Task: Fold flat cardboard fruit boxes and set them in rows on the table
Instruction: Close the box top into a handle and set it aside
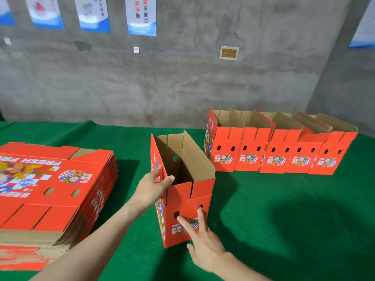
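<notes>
Flat box stack (50, 189): the left edge is cutting it off, and its lowest layers are looking blurry.
Posters (142, 15): the top edge is cutting them off, and most of the writing is blurring.
Open box (178, 195): its floor is sitting in dark shadow. The right hand (205, 246) is covering part of its front picture, and the left hand (150, 191) is hiding part of its side.
Row of boxes (280, 151): their front walls are hiding their insides.
Arms (91, 236): the bottom edge is cutting both off.
Wall plate (228, 52): it is showing too small to read.
</notes>
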